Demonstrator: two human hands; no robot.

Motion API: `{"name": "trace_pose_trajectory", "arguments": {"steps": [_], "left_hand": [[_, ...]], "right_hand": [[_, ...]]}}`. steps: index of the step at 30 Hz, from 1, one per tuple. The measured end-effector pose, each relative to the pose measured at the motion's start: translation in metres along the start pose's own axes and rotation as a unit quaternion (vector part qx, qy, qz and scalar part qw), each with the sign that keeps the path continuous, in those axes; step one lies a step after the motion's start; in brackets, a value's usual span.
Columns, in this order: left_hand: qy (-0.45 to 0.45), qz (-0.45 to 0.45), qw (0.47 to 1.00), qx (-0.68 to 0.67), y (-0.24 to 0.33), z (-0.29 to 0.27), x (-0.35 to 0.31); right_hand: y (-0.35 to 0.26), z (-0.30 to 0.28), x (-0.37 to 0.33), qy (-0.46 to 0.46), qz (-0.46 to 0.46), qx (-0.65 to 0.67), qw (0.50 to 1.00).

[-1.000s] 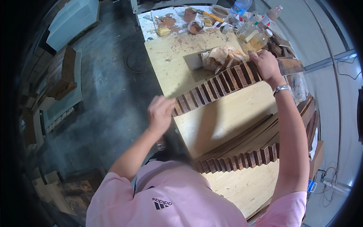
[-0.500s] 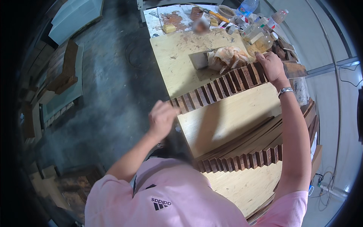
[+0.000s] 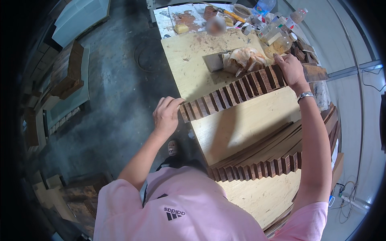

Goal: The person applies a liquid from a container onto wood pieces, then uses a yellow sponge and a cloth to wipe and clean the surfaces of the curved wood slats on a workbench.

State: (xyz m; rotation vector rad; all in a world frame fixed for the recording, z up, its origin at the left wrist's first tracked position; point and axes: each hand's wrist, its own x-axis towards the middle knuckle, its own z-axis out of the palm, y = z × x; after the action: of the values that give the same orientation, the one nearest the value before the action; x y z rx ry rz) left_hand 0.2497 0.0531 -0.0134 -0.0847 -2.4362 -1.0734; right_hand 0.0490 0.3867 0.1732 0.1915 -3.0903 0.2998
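A long, dark brown wooden strip with a ribbed, toothed face [image 3: 229, 95] lies slantwise across the pale plywood tabletop [image 3: 249, 124]. Its left end reaches the table's left edge, where the bent fingers of my left hand [image 3: 166, 115] close on it. At the other end my right hand [image 3: 291, 72] is wrapped over the strip, thumb and fingers closed on its top. Just beyond the strip sit a crumpled, stained cloth [image 3: 244, 60] and a dark flat block [image 3: 214, 63]. Closer to me rests a second bundle of dark wood [image 3: 257, 170] with a zigzag front edge.
Plastic bottles [image 3: 278, 42], a yellow-handled tool [image 3: 234, 16] and a yellow block [image 3: 181, 28] clutter the far end of the table. A pale wall [image 3: 350, 116] runs along the right. Stacked wooden pieces [image 3: 66, 74] stand on the floor at left.
My left hand, blurred before, has shifted slightly left and up to the strip's end and is now still. My right hand keeps its grip at the other end.
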Motion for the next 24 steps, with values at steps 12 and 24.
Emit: {"name": "trace_pose_trajectory", "arguments": {"steps": [12, 24], "left_hand": [[0.028, 0.033, 0.999, 0.004, 0.002, 0.005, 0.0], [0.004, 0.047, 0.999, -0.012, 0.007, 0.01, -0.015]], "right_hand": [[-0.002, -0.002, -0.001, 0.004, -0.018, 0.002, 1.0], [-0.003, -0.002, -0.003, 0.0, -0.026, 0.01, 1.0]]}}
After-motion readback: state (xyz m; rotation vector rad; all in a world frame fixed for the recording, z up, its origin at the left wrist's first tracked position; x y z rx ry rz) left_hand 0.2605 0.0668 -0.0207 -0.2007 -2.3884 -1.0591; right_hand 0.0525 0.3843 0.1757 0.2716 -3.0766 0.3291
